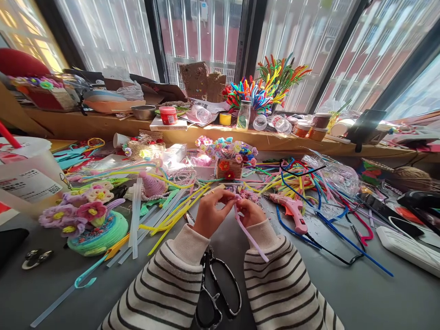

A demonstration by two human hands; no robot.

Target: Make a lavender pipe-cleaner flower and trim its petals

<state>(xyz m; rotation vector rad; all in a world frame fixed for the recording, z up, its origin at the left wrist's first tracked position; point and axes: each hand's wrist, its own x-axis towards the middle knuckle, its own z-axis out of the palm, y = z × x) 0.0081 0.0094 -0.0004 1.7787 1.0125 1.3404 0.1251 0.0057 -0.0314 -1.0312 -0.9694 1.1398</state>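
Note:
My left hand (210,212) and my right hand (250,211) meet over the grey table (343,293), both pinching a lilac pipe cleaner (248,234). Its free end trails down toward my right striped sleeve. The fingers of both hands are curled tight around its upper end, where a small pink twisted piece shows. Black scissors (216,288) lie on the table between my forearms. A pink glue gun (291,211) rests just right of my right hand.
Loose coloured pipe cleaners (302,178) cover the table behind and right. Pipe-cleaner flowers on a green base (92,224) stand at left, a plastic cup (27,176) at far left. A white power strip (409,247) and a phone (388,213) lie right.

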